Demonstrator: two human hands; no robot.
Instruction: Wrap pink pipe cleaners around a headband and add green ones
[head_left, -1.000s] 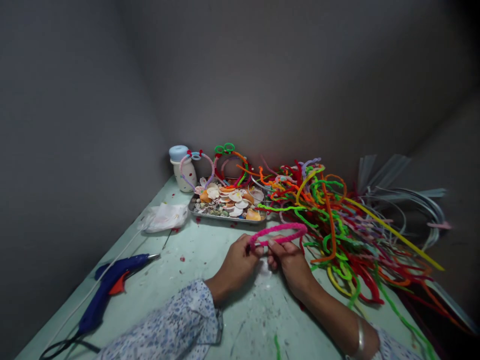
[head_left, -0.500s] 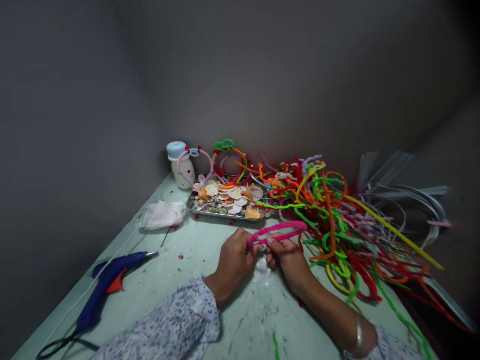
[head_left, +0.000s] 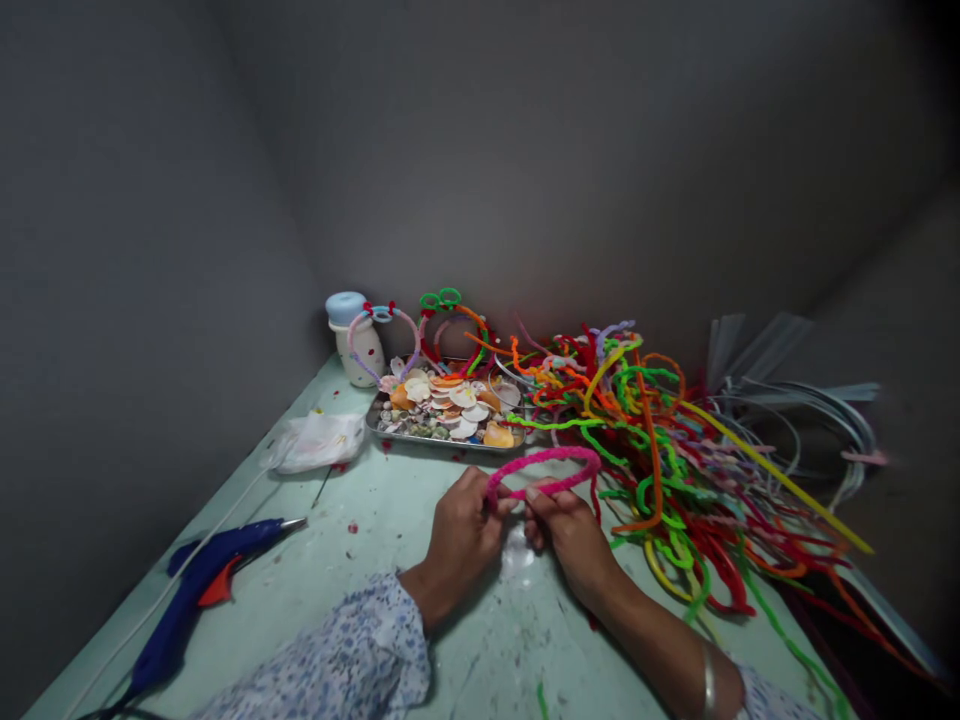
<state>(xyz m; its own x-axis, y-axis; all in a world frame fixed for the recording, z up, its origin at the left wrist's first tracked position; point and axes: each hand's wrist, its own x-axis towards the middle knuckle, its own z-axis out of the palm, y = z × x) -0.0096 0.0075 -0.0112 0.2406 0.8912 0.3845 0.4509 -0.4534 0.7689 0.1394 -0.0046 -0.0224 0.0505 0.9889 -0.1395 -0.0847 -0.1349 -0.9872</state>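
A bright pink fuzzy hoop (head_left: 551, 455), like a headband wrapped in pipe cleaner, is held above the table (head_left: 510, 640) between both hands. My left hand (head_left: 466, 525) pinches its left end. On the near side of the hoop, my right hand (head_left: 568, 527) closes thumb and fingers on it. The fingertips of the two hands are close together. Just beyond the hoop stands a metal tray (head_left: 450, 443) of seashells (head_left: 457, 400). Two finished-looking hoops lean up behind the shells, a pink and lilac headband (head_left: 415, 335) and a red, orange and green headband (head_left: 480, 325).
A tangled heap of coloured pipe cleaners (head_left: 652, 440) covers the right side, with clear plastic hoops (head_left: 862, 420) behind it. At left lie a blue glue gun (head_left: 195, 590) with its cord and a white plastic bag (head_left: 319, 443). A white jar (head_left: 364, 350) stands near the wall.
The view has shifted slightly, so everything sits a little lower and further left. Both hands keep their grip on the pink hoop, which looks slightly more open.
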